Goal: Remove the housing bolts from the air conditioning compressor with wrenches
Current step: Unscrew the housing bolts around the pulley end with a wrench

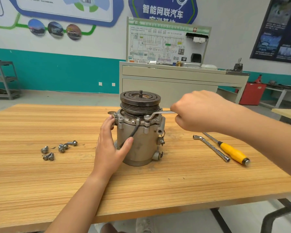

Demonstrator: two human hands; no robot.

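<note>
The air conditioning compressor [141, 142] stands upright in the middle of the wooden table [40, 182], its dark pulley [140, 100] on top. My left hand [110, 145] rests against the compressor's left side, fingers straight up to the flange and thumb across the front. My right hand [200, 111] grips the handle of a ring wrench [160, 113]. The wrench's ring end sits on a housing bolt [147, 117] at the front right of the flange. Several removed bolts [59, 149] lie loose on the table to the left.
An L-shaped socket wrench [212, 147] and a yellow-handled screwdriver [232, 153] lie on the table right of the compressor. Behind the table stand a grey training bench [175, 76], a metal shelf rack [5, 79] at left and a red container [252, 95] at right.
</note>
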